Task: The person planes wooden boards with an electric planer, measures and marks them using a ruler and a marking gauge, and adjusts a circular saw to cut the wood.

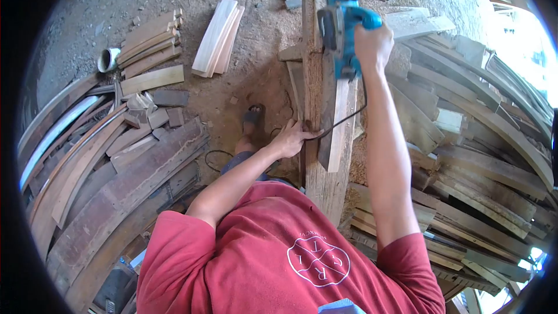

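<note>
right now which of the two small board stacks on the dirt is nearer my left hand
The pale, fanned-out boards are nearer your left hand; the browner stack lies beside the pipe.

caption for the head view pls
Right hand holding a teal power planer at a pale board, left hand by the cord
</note>
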`<action>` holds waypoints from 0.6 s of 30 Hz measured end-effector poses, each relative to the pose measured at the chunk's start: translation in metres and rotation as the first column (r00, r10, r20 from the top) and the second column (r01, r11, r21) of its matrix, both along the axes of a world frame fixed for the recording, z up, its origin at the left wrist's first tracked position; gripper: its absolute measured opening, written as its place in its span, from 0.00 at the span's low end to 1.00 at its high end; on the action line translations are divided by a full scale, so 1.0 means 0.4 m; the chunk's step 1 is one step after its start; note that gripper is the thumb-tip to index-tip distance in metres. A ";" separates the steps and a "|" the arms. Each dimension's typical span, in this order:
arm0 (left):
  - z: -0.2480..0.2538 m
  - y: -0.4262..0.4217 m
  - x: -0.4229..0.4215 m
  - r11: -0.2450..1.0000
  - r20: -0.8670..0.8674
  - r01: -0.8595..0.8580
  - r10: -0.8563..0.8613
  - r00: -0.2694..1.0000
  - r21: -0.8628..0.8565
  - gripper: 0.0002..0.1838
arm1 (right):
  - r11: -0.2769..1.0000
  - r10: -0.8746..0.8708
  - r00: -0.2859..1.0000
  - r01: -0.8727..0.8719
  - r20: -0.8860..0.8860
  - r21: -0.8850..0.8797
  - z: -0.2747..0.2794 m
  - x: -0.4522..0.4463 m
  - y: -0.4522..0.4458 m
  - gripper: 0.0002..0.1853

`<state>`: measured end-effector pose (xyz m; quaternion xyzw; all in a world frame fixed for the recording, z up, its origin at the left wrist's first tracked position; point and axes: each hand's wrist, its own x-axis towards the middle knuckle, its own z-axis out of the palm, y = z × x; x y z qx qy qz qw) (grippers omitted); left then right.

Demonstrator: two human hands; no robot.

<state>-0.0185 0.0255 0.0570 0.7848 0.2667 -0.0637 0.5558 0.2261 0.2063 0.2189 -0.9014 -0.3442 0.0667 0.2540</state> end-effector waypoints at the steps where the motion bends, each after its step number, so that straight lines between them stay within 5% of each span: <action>1: -0.023 -0.007 -0.002 0.999 0.054 -0.030 0.029 0.998 0.026 0.33 | 0.999 -0.034 0.999 0.035 0.015 -0.030 0.002 0.009 0.031 0.16; 6: -0.068 -0.025 -0.043 0.998 0.116 -0.065 0.066 0.991 -0.010 0.31 | 0.985 0.051 0.997 -0.059 0.051 0.163 -0.048 0.052 0.010 0.15; 8: -0.039 -0.032 -0.081 0.997 -0.032 0.040 -0.038 0.999 0.063 0.28 | 0.990 0.102 0.825 -0.027 -0.555 0.141 -0.013 0.042 -0.095 0.08; 12: -0.136 -0.101 -0.137 0.974 0.021 0.061 -0.068 0.997 0.220 0.33 | 0.969 -0.007 0.736 0.173 -0.677 0.177 0.063 -0.095 -0.485 0.06; 15: -0.058 -0.157 -0.114 0.972 0.026 -0.103 0.100 0.995 0.213 0.58 | 0.905 -0.093 0.704 0.355 -0.704 0.235 0.113 -0.199 -0.801 0.10; 18: -0.001 -0.236 -0.016 0.905 0.215 -0.262 0.197 0.956 0.336 0.63 | 0.854 -0.259 0.672 0.495 -0.693 0.161 0.139 -0.294 -1.069 0.11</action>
